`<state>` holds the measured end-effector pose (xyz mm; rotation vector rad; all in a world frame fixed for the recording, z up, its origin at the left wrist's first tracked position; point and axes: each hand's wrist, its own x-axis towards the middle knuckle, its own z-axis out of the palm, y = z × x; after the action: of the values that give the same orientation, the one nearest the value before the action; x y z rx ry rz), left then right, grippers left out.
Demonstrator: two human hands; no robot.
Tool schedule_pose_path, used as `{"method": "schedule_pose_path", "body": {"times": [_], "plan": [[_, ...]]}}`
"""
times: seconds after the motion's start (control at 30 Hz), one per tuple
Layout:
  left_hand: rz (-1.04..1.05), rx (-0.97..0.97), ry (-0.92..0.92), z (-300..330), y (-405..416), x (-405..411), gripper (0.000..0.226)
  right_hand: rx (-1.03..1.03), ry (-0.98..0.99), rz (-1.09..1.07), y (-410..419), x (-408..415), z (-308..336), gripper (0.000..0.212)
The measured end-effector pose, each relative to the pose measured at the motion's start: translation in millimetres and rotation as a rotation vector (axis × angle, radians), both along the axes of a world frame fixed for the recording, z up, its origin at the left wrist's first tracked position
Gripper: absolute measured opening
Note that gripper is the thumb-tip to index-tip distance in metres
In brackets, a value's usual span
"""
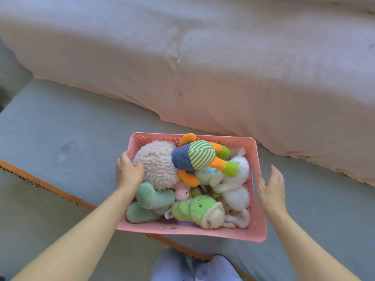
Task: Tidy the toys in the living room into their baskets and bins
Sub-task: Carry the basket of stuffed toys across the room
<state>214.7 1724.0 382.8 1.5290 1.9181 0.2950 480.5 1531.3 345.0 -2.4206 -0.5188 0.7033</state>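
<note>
A pink perforated plastic basket (256, 226) sits on the grey sofa seat, full of several soft toys. A shaggy cream plush (156, 165) fills its far left. Across the top lies a doll (199, 157) with a green-striped shirt, blue shorts and orange-green limbs. White plush animals (236, 189) are on the right, a green caterpillar-like toy (195, 207) and a mint plush (150, 199) at the near side. My left hand (128, 171) rests on the basket's left rim, against the cream plush. My right hand (271, 186) is open, just outside the right wall near its handle slot.
A pale pink blanket (223, 67) covers the back of the grey sofa seat (60, 128). An orange piping edge (50, 185) runs along the seat's front. My knees in light trousers (194, 266) are below the basket.
</note>
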Motion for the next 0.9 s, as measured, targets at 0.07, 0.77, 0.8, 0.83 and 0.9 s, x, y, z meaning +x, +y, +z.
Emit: {"method": "schedule_pose_path", "body": {"times": [0.07, 0.77, 0.8, 0.83, 0.9], "plan": [[0.076, -0.13, 0.015, -13.3, 7.5, -8.6, 0.053, -0.06, 0.13, -0.13, -2.3, 10.3, -5.8, 0.052], [0.042, -0.369, -0.527, 18.2, 32.2, -17.8, 0.012, 0.135, 0.26, -0.444, -33.5, 6.7, 35.6, 0.042], [-0.001, -0.361, -0.556, 27.6, 32.6, -15.0, 0.013, 0.159, 0.249, -0.474, -40.2, 5.5, 45.0, 0.041], [-0.037, -0.351, -0.574, 35.7, 32.8, -12.0, 0.016, 0.18, 0.247, -0.499, -46.1, 4.9, 54.1, 0.04], [-0.099, -0.318, -0.586, 51.1, 33.6, -5.2, 0.018, 0.233, 0.247, -0.542, -57.8, 2.4, 74.5, 0.034]]}}
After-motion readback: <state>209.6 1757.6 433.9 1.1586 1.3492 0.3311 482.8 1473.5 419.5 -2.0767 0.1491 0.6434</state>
